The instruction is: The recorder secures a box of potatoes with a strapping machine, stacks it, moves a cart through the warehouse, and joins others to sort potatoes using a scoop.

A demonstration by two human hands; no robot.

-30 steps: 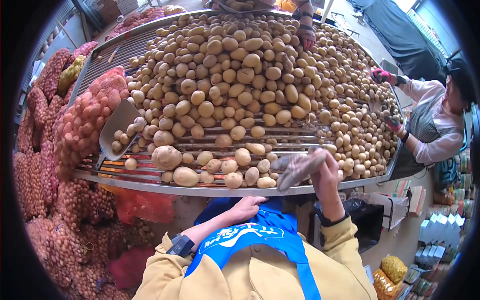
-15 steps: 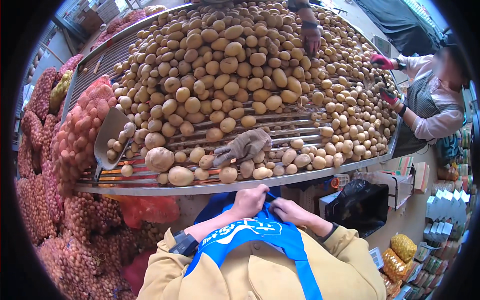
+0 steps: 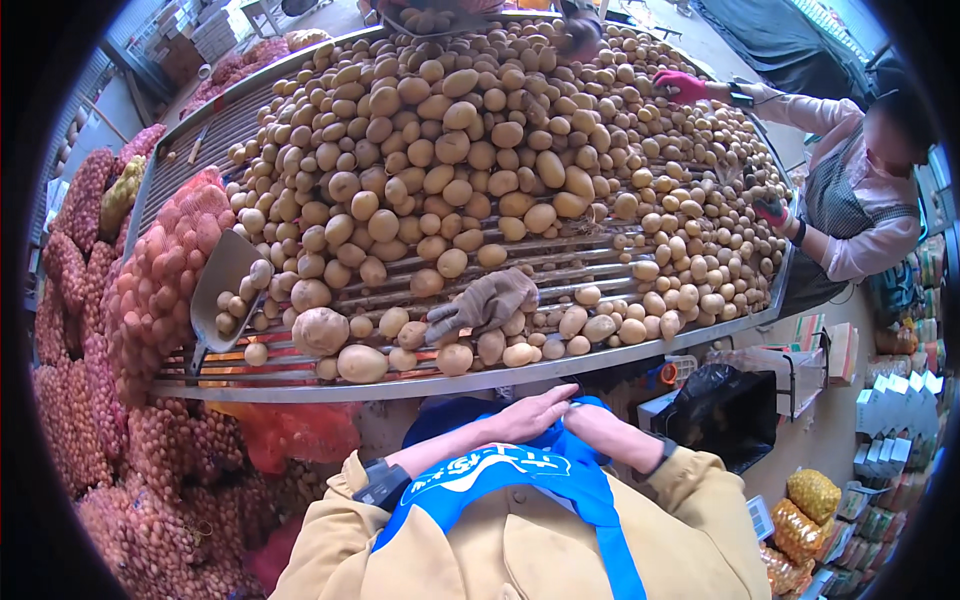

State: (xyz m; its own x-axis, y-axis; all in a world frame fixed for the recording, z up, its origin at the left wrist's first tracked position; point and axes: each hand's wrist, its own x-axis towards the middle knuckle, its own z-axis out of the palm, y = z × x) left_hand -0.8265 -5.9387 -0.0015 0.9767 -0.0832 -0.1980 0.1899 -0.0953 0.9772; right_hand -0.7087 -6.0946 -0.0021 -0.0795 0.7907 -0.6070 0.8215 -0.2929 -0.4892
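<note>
My left hand (image 3: 532,412) lies across the front of my blue apron (image 3: 490,470) with its fingers stretched out to the right, holding nothing. Against it, my right hand (image 3: 592,418) is bent down into the apron cloth, its fingers hidden. Both hands are just below the near metal edge of a slatted sorting table (image 3: 430,382). A greyish work glove (image 3: 490,305) rests on potatoes near that edge. Beyond it a big heap of potatoes (image 3: 450,150) covers much of the slats.
A metal scoop (image 3: 222,275) holding several potatoes lies at the table's left, beside a full red mesh bag (image 3: 165,270). More filled sacks (image 3: 110,440) are stacked left. A co-worker (image 3: 865,190) reaches over the right side; other people's hands show at the far side. A black plastic bag (image 3: 722,415) stands right.
My left hand has gone from a closed grip on the apron to lying flat. My right hand has sunk into the cloth. The co-worker's pink-gloved hand has reached farther over the potatoes.
</note>
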